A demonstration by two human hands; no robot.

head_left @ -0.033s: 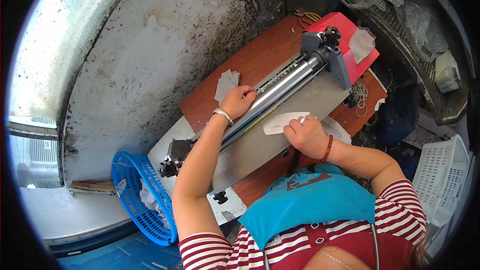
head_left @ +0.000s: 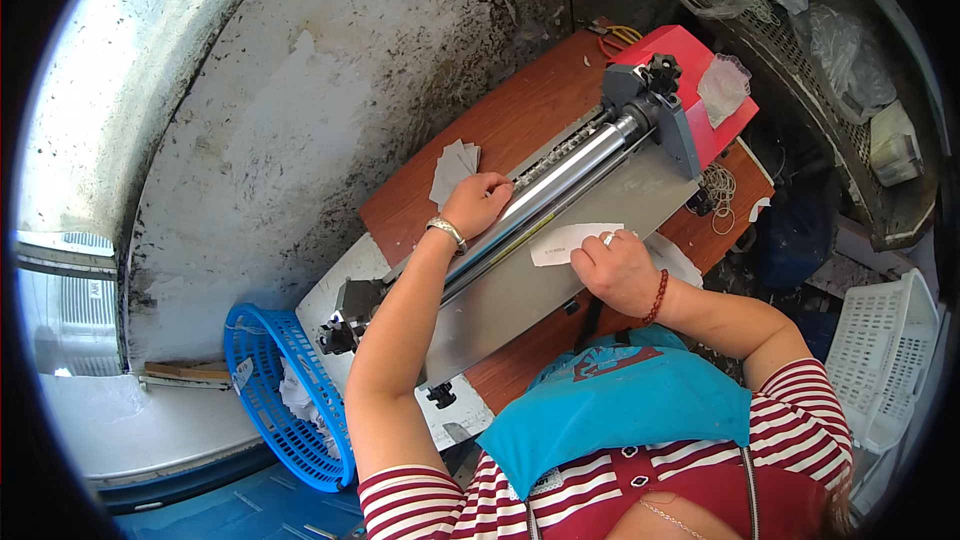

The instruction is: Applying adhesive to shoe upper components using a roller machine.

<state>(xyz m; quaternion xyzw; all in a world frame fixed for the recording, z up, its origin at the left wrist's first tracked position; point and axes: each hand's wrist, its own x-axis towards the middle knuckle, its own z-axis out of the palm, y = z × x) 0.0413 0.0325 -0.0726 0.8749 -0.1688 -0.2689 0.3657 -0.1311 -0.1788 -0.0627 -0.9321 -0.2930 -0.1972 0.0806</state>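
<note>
My right hand (head_left: 618,272) pinches a white piece of sheet material (head_left: 562,244) with small print on it, over the flat metal plate (head_left: 490,325) of a roller machine. My left hand (head_left: 477,203) rests at the far side of the shiny steel roller (head_left: 575,168), its fingers curled together; whatever they hold, if anything, is hidden. Just beyond that hand, a fanned stack of pale pieces (head_left: 452,170) lies on the brown wooden table (head_left: 535,90). More white pieces (head_left: 676,260) lie partly hidden beyond my right wrist.
The machine's red housing (head_left: 735,105) stands at the far right, near tangled string (head_left: 720,190). A blue basket (head_left: 262,390) with white scraps is at the left, a white basket (head_left: 880,360) at the right. Behind the table rises a stained wall (head_left: 300,130).
The white piece and my right hand have shifted very slightly to the right. My left hand stays in place.
</note>
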